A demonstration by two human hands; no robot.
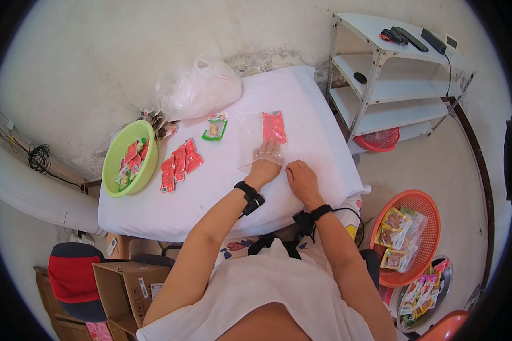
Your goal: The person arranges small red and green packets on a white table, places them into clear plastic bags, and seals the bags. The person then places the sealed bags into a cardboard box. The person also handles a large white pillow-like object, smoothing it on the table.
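My left hand (pixel 265 164) reaches through the mouth of a clear plastic bag (pixel 248 132). Its fingertips lie on the lower end of a red vacuum-sealed food packet (pixel 274 123), and the thumb is hidden. Whether the fingers grip the packet does not show. Close by the bag's lower right corner is my right hand (pixel 303 181), with its fingers curled together and nothing visible in them. Left of the bag lie a green-edged packet (pixel 215 128) and a fanned row of red packets (pixel 179 163). All rest on a white cloth-covered surface (pixel 222 192).
A green basin (pixel 153 160) of packets stands at left, a bulky plastic bag (pixel 209 91) behind. Metal shelves (pixel 397 85) rise at back right. An orange basket (pixel 433 238) and a metal bowl (pixel 446 277) of packets sit lower right. A cardboard box (pixel 119 294) is lower left.
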